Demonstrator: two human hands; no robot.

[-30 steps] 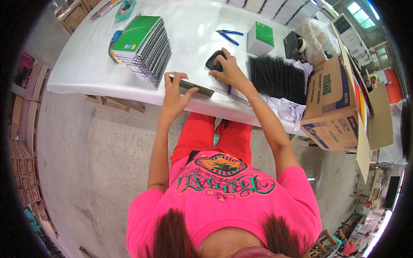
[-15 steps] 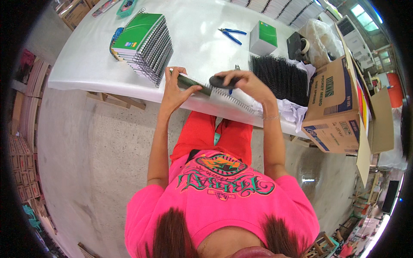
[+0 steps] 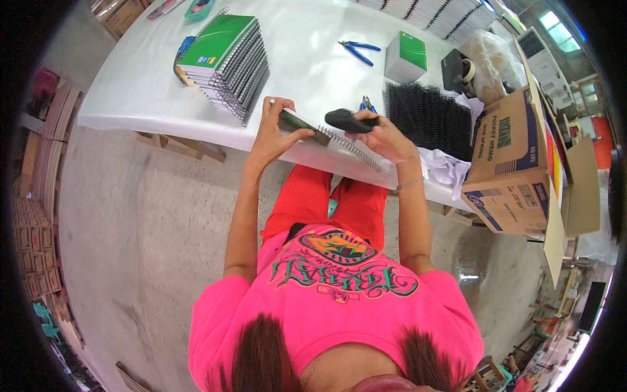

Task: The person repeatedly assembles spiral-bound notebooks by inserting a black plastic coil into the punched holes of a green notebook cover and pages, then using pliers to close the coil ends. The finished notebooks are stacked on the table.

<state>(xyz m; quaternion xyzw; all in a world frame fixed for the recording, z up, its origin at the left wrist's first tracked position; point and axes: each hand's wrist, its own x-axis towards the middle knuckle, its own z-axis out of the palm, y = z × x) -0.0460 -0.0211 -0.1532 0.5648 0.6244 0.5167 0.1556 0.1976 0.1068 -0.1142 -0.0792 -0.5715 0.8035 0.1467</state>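
Note:
My left hand [image 3: 275, 136] grips a small green-covered notepad [image 3: 304, 126] by its left end, thumb on the near face, tilted at the table's front edge. A loose metal spiral coil [image 3: 356, 151] runs from the pad's right end toward my right wrist, partly threaded along its edge as far as I can tell. My right hand [image 3: 386, 138] is closed round a black rounded object [image 3: 351, 121], its kind unclear, held just above the coil. Behind that hand lie blue-handled pliers [image 3: 368, 104]. Many black spiral coils [image 3: 428, 117] lie in a bundle to the right.
Left on the white table [image 3: 313, 72] stands a stack of spiral-bound green notepads [image 3: 225, 42]. Farther back lie blue cutting pliers [image 3: 359, 52] and a block of unbound pads [image 3: 406, 55]. An open cardboard box [image 3: 506, 163] and clear plastic bag [image 3: 490, 55] stand at the right.
My right hand and the black object have drawn slightly right, away from the pad's end. The pliers behind show more fully. The whole view has shifted a little.

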